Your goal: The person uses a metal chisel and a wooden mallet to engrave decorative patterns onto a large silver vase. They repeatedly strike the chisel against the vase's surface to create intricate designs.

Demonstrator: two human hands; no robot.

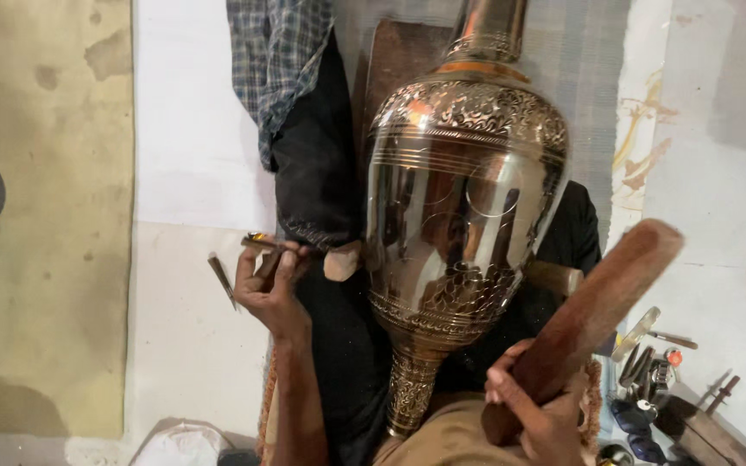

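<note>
My left hand is clenched around a short metal chisel, its tip pointing right toward the big brass vase but stopping just short of the polished belly. A second thin tool sticks out from behind that hand, slanting down and to the left. My right hand is closed tight on the lower end of a wooden mallet, which slopes up and to the right, its head raised beside the right flank of the vase and clear of it. The vase lies lengthwise between my two hands, across my lap on dark cloth, its narrow engraved foot toward me and its neck pointing away. Bands of fine engraving ring its shoulder and its lower body, with a smooth mirrored stretch between them. To my right, on the floor, a cluster of small tools lies near the mallet hand.
</note>
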